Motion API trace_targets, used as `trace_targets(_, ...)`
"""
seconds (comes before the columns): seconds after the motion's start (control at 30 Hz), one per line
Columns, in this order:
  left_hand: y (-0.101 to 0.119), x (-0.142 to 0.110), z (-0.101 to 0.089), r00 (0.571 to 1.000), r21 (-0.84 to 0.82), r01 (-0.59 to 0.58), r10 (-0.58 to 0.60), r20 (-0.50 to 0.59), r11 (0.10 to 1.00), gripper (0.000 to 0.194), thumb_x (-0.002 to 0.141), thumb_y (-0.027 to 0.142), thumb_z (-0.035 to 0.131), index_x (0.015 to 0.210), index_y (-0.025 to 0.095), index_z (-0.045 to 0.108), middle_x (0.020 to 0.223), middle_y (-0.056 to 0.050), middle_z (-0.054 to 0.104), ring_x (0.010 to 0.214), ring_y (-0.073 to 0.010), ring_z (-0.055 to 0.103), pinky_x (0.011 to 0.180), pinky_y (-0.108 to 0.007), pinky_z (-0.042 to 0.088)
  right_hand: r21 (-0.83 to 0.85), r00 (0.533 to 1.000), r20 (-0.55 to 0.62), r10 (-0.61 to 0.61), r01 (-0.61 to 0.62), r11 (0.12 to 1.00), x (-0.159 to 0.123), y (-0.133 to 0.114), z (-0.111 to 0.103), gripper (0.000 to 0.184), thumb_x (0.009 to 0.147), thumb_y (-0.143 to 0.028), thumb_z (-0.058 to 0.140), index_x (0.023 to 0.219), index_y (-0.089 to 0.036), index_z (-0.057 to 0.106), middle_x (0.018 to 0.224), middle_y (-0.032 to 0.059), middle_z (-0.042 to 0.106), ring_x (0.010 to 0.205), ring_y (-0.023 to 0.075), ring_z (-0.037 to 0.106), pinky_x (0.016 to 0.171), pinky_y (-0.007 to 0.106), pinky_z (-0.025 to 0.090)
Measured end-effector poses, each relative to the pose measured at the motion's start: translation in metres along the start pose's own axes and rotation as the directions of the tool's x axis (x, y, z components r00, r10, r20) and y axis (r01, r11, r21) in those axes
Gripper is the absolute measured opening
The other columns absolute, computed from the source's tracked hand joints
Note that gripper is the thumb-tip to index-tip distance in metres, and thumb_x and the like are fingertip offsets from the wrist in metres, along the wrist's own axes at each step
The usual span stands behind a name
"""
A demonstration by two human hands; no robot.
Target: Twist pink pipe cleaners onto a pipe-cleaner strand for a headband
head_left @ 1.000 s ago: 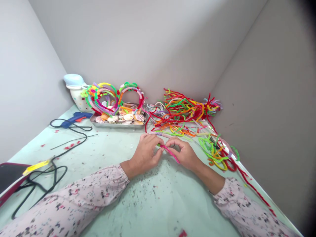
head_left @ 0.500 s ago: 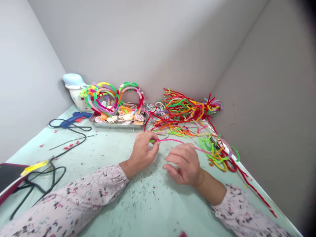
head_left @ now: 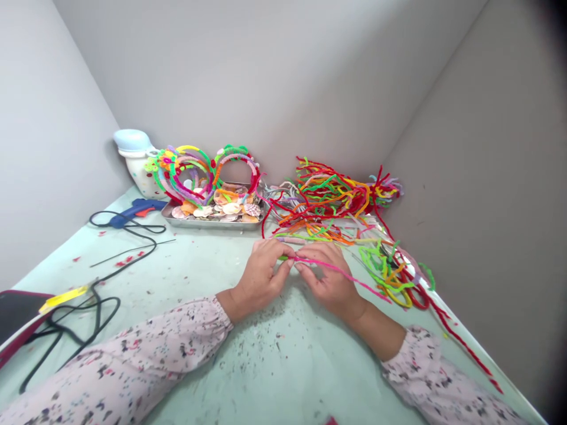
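Note:
Between my two hands, over the middle of the table, is a pink pipe cleaner. My left hand pinches its left end, where a short bit of green shows at the fingertips. My right hand has closed its thumb and fingers on the pink strand close beside the left fingertips. The strand's loose end runs over the right hand and slopes down to the right. Exactly how the green and pink pieces join is hidden by the fingers.
Behind my hands, a metal tray holds shells and pipe-cleaner headbands. A heap of coloured pipe cleaners lies at the back right, looser ones nearer. To the left are a blue glue gun, its black cord and a white container.
My right hand has moved left and up to meet my left hand and now grips the pink pipe cleaner. The strand's free end has swung down toward me.

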State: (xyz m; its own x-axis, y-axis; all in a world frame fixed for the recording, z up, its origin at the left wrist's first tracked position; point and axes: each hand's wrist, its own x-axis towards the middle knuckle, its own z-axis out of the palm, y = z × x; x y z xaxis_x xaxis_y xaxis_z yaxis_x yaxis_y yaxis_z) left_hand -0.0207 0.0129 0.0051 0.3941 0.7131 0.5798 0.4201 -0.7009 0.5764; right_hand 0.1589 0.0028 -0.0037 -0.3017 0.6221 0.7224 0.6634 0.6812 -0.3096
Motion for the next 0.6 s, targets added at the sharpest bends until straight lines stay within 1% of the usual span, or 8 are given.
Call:
trace_targets(0.1,-0.0001,0.0001,-0.0003,1.0,0.014,-0.013,0.012,0.011,1.0,0.009,0.087,0.016,0.048,0.09,0.019,0.055,0.089,-0.003,0.061,0.09,-0.0185,0.054,0.086,-0.036,0.037,0.003,1.0,0.026,0.009,-0.009,1.0,0.0003,-0.0003,0.0004,0.016,0.083,-0.02,0.059,0.098,-0.025,0.061,0.093,0.0027,0.067,0.091,0.0203,0.057,0.082,0.04,0.044)
trace_targets(0.23,-0.0014,-0.0001,0.0011,1.0,0.044,-0.008,0.009,-0.023,0.999,0.008,0.086,0.018,0.05,0.093,0.018,0.053,0.091,-0.004,0.06,0.089,-0.0191,0.053,0.086,-0.037,0.038,0.022,0.999,0.01,0.041,-0.042,0.999,0.001,0.0011,0.0011,0.012,0.084,-0.021,0.058,0.094,-0.023,0.062,0.09,0.0029,0.066,0.089,0.0197,0.057,0.081,0.039,0.043)
trace_targets(0.37,-0.0013,-0.0005,0.0023,1.0,0.054,0.002,-0.002,-0.015,0.999,0.005,0.086,0.019,0.049,0.09,0.018,0.053,0.088,-0.004,0.06,0.087,-0.0187,0.053,0.085,-0.036,0.038,0.053,0.996,-0.003,0.088,-0.088,0.995,0.0007,0.0,0.0018,0.009,0.085,-0.023,0.056,0.09,-0.023,0.064,0.087,0.0029,0.066,0.087,0.0199,0.058,0.082,0.039,0.044)
trace_targets(0.5,-0.001,-0.0003,0.0022,1.0,0.058,-0.003,0.003,0.004,0.998,0.005,0.086,0.018,0.049,0.09,0.018,0.053,0.088,-0.004,0.06,0.089,-0.0191,0.054,0.084,-0.036,0.038,0.115,0.987,0.02,0.158,-0.159,0.981,0.001,-0.0027,0.0015,0.011,0.085,-0.026,0.055,0.085,-0.022,0.065,0.085,0.0031,0.066,0.085,0.0201,0.06,0.082,0.038,0.044)
trace_targets(0.6,-0.0012,-0.0001,0.0023,1.0,0.066,-0.012,0.011,0.021,0.998,0.007,0.085,0.018,0.05,0.09,0.018,0.054,0.088,-0.004,0.061,0.089,-0.0195,0.054,0.085,-0.036,0.038,0.195,0.977,0.042,0.21,-0.214,0.957,0.0015,-0.0026,0.0016,0.012,0.085,-0.027,0.056,0.081,-0.022,0.065,0.082,0.0029,0.066,0.083,0.0193,0.06,0.081,0.036,0.045)
